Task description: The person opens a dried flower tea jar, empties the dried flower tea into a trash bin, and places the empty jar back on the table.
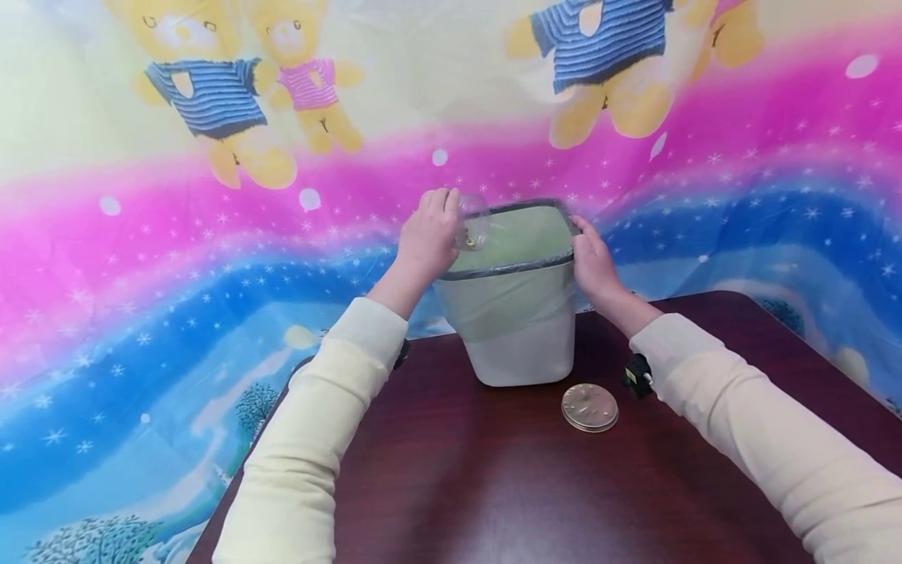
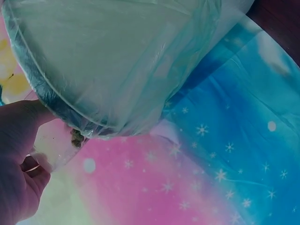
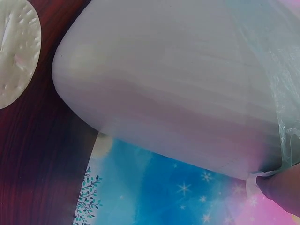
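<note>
A white trash bin (image 1: 524, 352), lined with a pale green plastic bag (image 1: 528, 235), stands on the table beneath a dark rim. My left hand (image 1: 428, 235) holds a small clear plastic container (image 1: 474, 223) tipped on its side at the bin's left edge. In the left wrist view, a small brownish clump (image 2: 77, 138) shows in the container beside the bag-covered rim. With thumb and fingers, my right hand (image 1: 594, 254) grips the rim on the right; only part of that hand (image 3: 283, 187) enters the right wrist view.
A round, shiny metallic lid (image 1: 590, 406) lies on the dark reddish-brown table (image 1: 493, 486), in front of the bin and to its right. Behind the table hangs a colourful cloth (image 1: 338, 164) printed with teddy bears and snowflakes.
</note>
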`<state>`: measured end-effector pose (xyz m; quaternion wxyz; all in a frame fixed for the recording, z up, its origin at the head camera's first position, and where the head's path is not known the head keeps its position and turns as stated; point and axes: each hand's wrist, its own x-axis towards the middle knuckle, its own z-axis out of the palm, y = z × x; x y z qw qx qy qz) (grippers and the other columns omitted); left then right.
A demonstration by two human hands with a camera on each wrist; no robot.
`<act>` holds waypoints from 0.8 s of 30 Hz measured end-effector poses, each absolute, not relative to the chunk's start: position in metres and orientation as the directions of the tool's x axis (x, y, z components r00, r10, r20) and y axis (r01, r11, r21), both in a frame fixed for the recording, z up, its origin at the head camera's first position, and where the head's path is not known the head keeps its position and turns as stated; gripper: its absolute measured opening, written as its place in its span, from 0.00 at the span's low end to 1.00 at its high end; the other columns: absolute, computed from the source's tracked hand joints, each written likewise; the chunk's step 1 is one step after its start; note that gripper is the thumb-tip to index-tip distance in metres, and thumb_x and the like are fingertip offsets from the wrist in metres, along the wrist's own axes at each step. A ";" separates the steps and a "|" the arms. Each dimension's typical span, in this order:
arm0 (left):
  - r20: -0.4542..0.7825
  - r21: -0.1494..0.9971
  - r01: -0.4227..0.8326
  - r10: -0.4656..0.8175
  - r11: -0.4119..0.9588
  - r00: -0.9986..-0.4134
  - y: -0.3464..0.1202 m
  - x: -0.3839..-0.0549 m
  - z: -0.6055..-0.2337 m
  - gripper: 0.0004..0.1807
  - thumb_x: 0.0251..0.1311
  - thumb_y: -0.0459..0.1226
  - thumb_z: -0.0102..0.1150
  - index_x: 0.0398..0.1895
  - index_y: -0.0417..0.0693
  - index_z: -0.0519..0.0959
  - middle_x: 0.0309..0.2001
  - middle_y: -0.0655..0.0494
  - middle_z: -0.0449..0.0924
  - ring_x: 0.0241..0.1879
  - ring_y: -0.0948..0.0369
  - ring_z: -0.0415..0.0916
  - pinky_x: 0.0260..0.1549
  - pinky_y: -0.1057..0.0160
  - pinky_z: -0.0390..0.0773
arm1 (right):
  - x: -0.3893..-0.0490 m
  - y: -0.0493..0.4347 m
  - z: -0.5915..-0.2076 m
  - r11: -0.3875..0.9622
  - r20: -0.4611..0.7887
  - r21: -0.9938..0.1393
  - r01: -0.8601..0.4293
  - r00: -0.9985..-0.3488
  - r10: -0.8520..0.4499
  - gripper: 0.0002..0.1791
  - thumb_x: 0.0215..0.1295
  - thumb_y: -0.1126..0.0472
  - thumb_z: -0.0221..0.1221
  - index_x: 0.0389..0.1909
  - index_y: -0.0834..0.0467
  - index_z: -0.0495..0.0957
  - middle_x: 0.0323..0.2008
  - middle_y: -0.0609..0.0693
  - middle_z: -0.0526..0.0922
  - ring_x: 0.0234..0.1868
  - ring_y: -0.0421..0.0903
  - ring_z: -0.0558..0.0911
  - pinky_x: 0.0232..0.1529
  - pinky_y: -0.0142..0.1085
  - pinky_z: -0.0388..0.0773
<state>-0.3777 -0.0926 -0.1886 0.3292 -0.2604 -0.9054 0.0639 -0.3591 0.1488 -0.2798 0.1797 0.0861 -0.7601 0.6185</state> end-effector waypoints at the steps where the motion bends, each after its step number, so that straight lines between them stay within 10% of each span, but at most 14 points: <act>1: 0.560 -0.305 0.428 0.524 0.851 -0.642 -0.092 -0.378 -0.189 0.36 0.51 0.28 0.63 0.66 0.32 0.63 0.61 0.39 0.68 0.63 0.48 0.63 0.54 0.58 0.74 | -0.359 0.149 -0.280 0.221 0.380 -0.909 -0.353 -0.920 0.093 0.32 0.72 0.59 0.27 0.76 0.58 0.47 0.76 0.53 0.45 0.72 0.51 0.50 0.67 0.51 0.50; 24: 0.432 -0.662 0.305 0.682 0.684 -0.590 -0.084 -0.379 -0.185 0.35 0.61 0.30 0.63 0.70 0.32 0.61 0.64 0.39 0.66 0.64 0.49 0.62 0.64 0.60 0.61 | -0.356 0.149 -0.279 0.208 0.381 -0.911 -0.356 -0.920 0.094 0.33 0.70 0.60 0.28 0.76 0.58 0.46 0.76 0.52 0.45 0.74 0.51 0.46 0.69 0.51 0.48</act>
